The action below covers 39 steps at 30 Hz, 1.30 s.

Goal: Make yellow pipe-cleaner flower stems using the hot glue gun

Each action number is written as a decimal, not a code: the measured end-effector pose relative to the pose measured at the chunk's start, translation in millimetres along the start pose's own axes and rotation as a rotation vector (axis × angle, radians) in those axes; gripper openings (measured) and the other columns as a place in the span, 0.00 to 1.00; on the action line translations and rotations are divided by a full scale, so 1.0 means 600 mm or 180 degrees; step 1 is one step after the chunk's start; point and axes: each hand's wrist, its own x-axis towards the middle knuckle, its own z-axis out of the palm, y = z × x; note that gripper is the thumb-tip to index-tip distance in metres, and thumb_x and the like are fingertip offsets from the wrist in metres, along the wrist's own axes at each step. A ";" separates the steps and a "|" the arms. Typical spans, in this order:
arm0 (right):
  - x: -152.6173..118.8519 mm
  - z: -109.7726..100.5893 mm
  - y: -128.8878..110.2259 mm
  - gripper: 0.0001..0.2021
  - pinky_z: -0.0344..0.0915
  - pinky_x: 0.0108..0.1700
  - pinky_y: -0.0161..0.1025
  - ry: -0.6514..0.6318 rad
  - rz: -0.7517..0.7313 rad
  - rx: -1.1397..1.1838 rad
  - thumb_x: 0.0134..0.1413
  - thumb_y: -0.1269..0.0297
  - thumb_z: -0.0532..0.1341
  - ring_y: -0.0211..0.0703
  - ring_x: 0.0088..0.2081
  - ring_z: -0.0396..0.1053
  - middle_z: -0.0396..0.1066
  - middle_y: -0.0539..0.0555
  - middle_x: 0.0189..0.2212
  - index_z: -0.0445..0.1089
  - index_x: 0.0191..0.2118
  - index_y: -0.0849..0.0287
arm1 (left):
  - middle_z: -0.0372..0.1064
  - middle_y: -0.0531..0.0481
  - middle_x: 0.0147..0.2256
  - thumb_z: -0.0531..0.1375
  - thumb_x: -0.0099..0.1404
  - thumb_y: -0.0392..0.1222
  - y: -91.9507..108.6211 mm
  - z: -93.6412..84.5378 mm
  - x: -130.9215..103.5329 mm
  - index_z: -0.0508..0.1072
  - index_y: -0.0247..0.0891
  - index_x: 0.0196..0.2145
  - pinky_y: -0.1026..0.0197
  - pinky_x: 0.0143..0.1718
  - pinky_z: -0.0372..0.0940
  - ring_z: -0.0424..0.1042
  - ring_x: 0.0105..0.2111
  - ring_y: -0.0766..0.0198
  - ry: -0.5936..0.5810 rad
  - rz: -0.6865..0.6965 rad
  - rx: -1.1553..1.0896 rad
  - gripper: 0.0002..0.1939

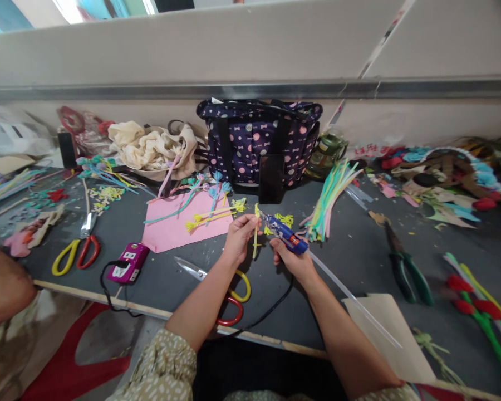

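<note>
My left hand (242, 234) pinches a thin yellow pipe cleaner stem (255, 239) upright between thumb and fingers. A blue glue gun (284, 231) is wrapped in my right hand (292, 257), its nozzle close to the top of the stem; whether it touches I cannot tell. A long clear glue stick (354, 301) sticks out of the gun's back end. Just behind the gun lies a small heap of yellow pieces (281, 221). Scissors (237, 289) with one yellow and one red handle lie partly under my left forearm.
Pink paper (167, 234) bears pipe cleaner flowers. A dark patterned bag (242, 139) stands behind, a phone (271, 178) leaning on it. A pipe cleaner bundle (332, 195), pliers (404, 267), brown paper (390, 328), a purple box (129, 263) and second scissors (83, 245) lie around. Another person's arm (4, 273) is at left.
</note>
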 end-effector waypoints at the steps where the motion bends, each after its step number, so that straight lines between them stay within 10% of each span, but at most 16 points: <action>1: 0.000 0.000 -0.002 0.18 0.64 0.16 0.32 0.0012 0.0003 -0.0009 0.40 0.49 0.68 0.35 0.13 0.62 0.64 0.46 0.11 0.66 0.22 0.59 | 0.70 0.52 0.28 0.69 0.50 0.44 0.000 0.000 0.000 0.75 0.34 0.29 0.66 0.31 0.66 0.67 0.26 0.71 -0.0004 0.0005 -0.0003 0.11; 39: -0.003 -0.002 -0.008 0.17 0.64 0.17 0.33 -0.0081 0.0028 -0.0255 0.41 0.50 0.68 0.37 0.13 0.63 0.64 0.47 0.11 0.66 0.22 0.58 | 0.68 0.52 0.27 0.69 0.50 0.44 0.003 0.002 -0.001 0.75 0.35 0.28 0.66 0.30 0.66 0.66 0.25 0.71 0.0025 0.0055 -0.0005 0.12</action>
